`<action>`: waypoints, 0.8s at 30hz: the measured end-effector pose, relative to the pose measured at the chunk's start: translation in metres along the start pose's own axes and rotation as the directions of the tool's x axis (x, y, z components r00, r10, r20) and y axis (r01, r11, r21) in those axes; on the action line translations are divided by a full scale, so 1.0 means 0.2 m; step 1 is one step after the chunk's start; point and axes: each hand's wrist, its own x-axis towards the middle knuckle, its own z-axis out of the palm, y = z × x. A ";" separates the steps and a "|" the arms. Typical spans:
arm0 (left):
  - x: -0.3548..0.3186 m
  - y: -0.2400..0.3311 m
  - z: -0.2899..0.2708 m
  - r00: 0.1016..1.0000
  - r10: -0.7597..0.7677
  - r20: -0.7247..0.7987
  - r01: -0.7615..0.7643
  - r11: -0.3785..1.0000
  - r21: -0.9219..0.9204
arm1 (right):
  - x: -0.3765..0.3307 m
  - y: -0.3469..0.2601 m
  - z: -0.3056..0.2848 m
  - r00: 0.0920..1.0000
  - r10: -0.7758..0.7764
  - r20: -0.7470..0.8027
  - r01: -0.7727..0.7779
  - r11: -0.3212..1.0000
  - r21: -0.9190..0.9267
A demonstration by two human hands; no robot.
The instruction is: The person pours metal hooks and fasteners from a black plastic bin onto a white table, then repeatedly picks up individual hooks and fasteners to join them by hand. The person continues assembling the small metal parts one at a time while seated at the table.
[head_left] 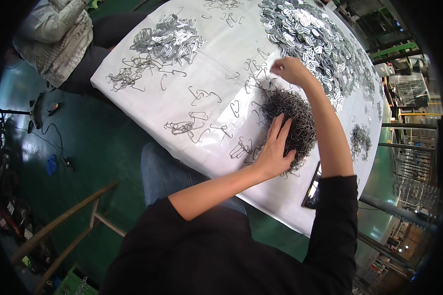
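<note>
A dark tangled heap of wire hooks lies on a white-covered table. My left hand rests flat against the heap's near side, fingers spread on the wires. My right hand is at the heap's far edge, fingers pinched together over loose wire hooks; whether a hook is between them I cannot tell. Single bent wire hooks lie scattered left of the heap.
A big spread of shiny flat metal clips covers the far right of the table, a smaller pile sits far left. A dark phone lies near the table edge. Another person in grey sits at the upper left. A wooden frame stands on the green floor.
</note>
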 end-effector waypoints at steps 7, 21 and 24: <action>-0.12 0.05 -0.31 0.998 -0.056 0.011 0.054 0.987 0.148 | 0.30 -0.28 0.37 0.969 0.240 -0.062 -0.230 0.964 0.132; -0.38 -0.21 -1.10 0.859 0.134 -0.493 0.141 0.866 0.481 | -0.22 -0.84 0.47 0.914 -0.138 -0.382 0.166 0.985 0.040; -0.36 -0.29 -1.10 0.861 0.109 -0.497 0.120 0.905 0.408 | -0.07 -0.98 0.57 0.896 -0.085 -0.435 0.138 0.986 0.091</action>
